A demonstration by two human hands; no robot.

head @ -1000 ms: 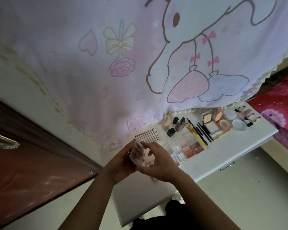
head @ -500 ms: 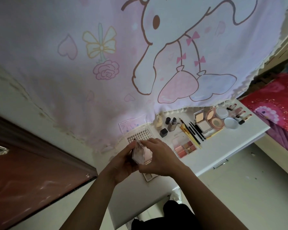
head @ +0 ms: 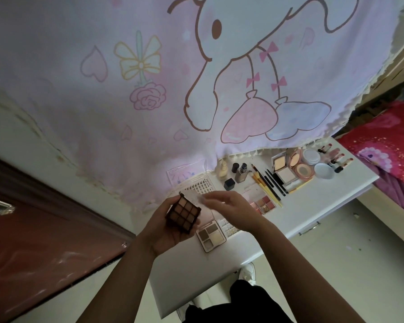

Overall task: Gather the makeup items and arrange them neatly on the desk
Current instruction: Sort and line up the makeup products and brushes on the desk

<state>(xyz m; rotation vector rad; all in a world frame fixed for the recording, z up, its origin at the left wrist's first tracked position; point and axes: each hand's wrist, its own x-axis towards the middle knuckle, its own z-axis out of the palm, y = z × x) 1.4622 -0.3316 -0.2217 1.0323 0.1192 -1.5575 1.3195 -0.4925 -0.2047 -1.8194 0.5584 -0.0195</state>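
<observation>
Now the left hand grips a dark-framed nine-pan palette of tan-brown shades; right hand blurred, grip unclear.

Looks like a bedroom in a home. Shown by a bed with red flowered bedding just beside a small white worktop, a large pink cloth printed with a white long-eared cartoon animal hanging over the wall behind, and a dark reddish-brown door at the left. Set out as a dressing corner: lipsticks, round powder compacts, and brushes and pencils in rows on the worktop.
</observation>
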